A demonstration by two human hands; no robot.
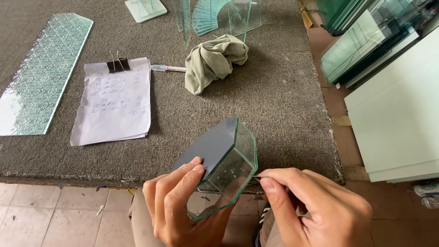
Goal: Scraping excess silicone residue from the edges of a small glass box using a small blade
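Left hand (176, 208) grips the small glass box (224, 160) from below and from the near-left side, thumb pressed flat on its dark panel, fingers wrapped under the base; box is held in the air just off the near edge of the surface (256, 91), tilted with its open angled side toward the right. Right hand (311, 206) is pinched closed on a thin blade (257, 177), thumb and forefinger tight, tip of the blade touching the right edge of the box near a glass seam. Judgement: the step in hand looks like scraping or trimming along that seam; it calls for a low blade angle, short strokes away from the supporting fingers, and a steady left-hand grip so the joints carry no twist. Further out on the surface: crumpled grey-green cloth (215, 61) far of the box, marker pen (168, 68) left of the cloth, clipped paper sheets (114, 103) with a black binder clip (118, 62), patterned glass strip (43, 73) at far left. Stacked glass sheets (366, 50) lean at right, off the surface.
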